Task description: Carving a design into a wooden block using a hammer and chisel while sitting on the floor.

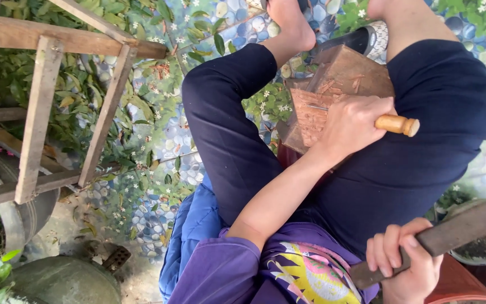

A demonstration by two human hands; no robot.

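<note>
A reddish-brown wooden block [349, 70] rests between my legs in dark blue trousers, its carved face covered with cut marks. My left hand [351, 126] is closed on a chisel with a light wooden handle [397, 124]; its thin metal blade lies against the block's face. My right hand [403, 262] is low at the right. It grips a long, flat, dark wooden bar [457, 231] that slants up to the right, away from the block. A bare foot [291, 22] is just beyond the block.
A rough wooden frame [40, 107] stands at the left over leafy plants. The ground has a blue pebble pattern [170, 141] strewn with leaves and small white flowers. A blue cushion [195, 225] lies under me. A black sandal [361, 39] is near the block.
</note>
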